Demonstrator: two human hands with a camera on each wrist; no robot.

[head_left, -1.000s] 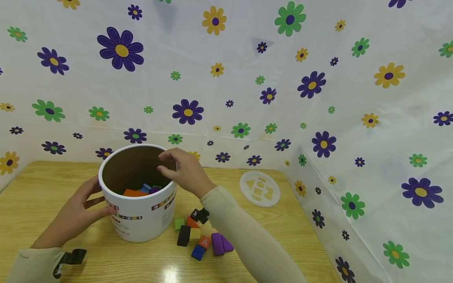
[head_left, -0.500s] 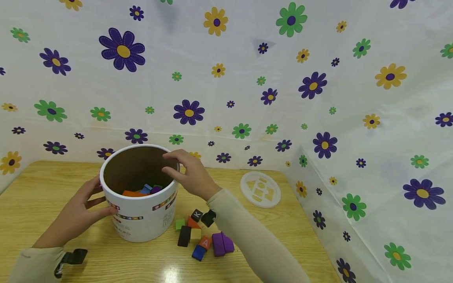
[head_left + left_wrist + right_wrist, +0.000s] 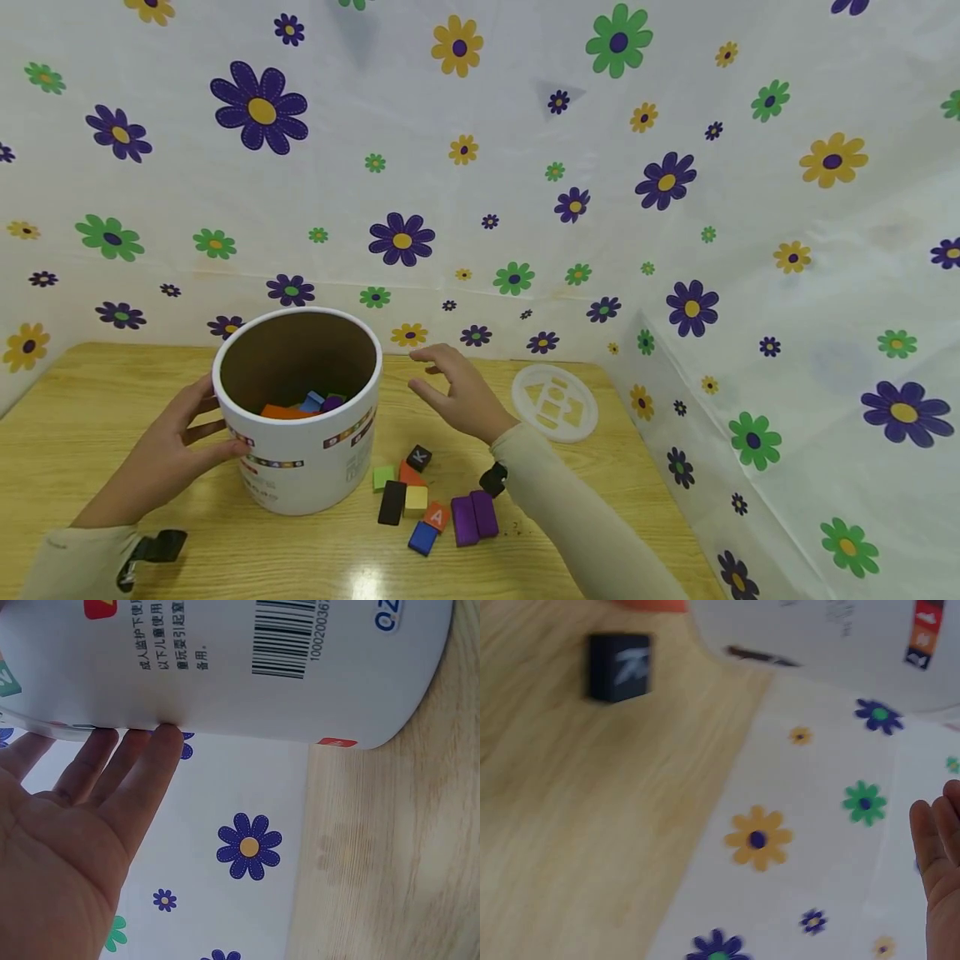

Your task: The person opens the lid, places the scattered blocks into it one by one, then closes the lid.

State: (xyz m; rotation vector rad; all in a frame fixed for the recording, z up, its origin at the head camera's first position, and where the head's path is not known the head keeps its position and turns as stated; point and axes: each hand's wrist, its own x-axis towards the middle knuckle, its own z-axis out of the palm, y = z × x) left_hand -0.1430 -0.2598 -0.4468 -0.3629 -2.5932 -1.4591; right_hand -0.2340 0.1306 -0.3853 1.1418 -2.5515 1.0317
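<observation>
The right grip point(image 3: 465, 396), released with fingers relaxed, is nearer the black cube marked K point(image 3: 419, 457), which lies below and left of it on the wood-grain surface point(image 3: 97, 400), at lower centre. The black oblong block point(image 3: 392, 502) beside it runs roughly up the frame. The left grip point(image 3: 168, 450) holds the upright white cylindrical bucket point(image 3: 303, 487) at lower left, between both hands.

Left hand point(image 3: 167, 446) is over on the table's point(image 3: 97, 400) left-edge side, thumb split wide from some pretty straight fingers. Right hand point(image 3: 465, 396) lines up with the back edge in the head view, fingers loosely bent, thumb apart. Both forearms are in beige sleeves point(image 3: 581, 508), fwiw.
</observation>
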